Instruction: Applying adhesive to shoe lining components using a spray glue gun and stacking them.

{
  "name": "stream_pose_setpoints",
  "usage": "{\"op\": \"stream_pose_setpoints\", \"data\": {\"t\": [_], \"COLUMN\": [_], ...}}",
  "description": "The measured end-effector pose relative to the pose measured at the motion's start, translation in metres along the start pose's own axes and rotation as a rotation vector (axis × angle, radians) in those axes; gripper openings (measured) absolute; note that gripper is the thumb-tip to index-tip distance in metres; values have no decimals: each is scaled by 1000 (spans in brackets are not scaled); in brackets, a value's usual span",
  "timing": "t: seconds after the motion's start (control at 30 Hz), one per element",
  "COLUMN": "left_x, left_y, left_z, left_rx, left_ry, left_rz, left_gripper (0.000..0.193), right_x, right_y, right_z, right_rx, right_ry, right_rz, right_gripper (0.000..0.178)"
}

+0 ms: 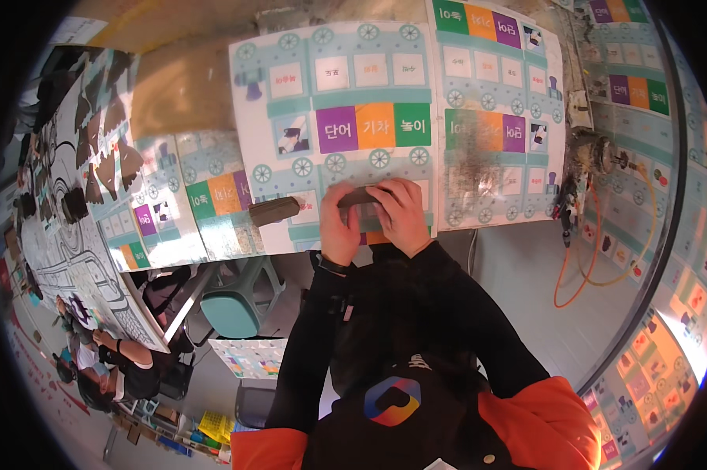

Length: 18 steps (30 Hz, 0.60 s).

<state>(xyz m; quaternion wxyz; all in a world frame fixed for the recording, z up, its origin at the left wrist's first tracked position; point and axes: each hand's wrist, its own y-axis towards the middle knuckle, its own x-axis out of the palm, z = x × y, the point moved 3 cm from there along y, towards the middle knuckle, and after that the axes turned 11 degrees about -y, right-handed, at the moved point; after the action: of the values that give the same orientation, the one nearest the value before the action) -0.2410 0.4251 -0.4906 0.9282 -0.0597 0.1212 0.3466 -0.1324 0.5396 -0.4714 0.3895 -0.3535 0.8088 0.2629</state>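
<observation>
Both hands are at the near edge of the table, over a printed sheet [251,168] with train wheels and purple, orange and green squares. My left hand [339,227] closes its fingers on the left part of a dark brown block [357,197], perhaps clay. Curled over the block's right end is my right hand [402,216]. The fingers hide part of the block. Just left of my left hand lies a second brown block [273,211], longer than tall with a slanted right end, touched by neither hand.
More printed sheets [498,55] cover the table, one smudged dark. A metal tool with an orange hose [596,270] is at the right edge. A green stool [230,312] stands below the table. At far left, a person [122,364] sits by a table with a line drawing [87,258].
</observation>
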Motion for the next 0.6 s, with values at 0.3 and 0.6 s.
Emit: {"op": "stream_pose_setpoints", "data": {"t": [0.3,0.6], "left_x": [0,-41], "left_y": [3,18], "left_z": [13,55], "left_rx": [-59,-154], "left_ry": [20,-226], "left_rz": [70,-58], "left_gripper": [60,47], "right_x": [-4,-56], "right_y": [12,28], "right_z": [-2,-21], "right_rx": [-48,1], "right_ry": [52,290], "right_rz": [-79,-269], "right_gripper": [41,34]}}
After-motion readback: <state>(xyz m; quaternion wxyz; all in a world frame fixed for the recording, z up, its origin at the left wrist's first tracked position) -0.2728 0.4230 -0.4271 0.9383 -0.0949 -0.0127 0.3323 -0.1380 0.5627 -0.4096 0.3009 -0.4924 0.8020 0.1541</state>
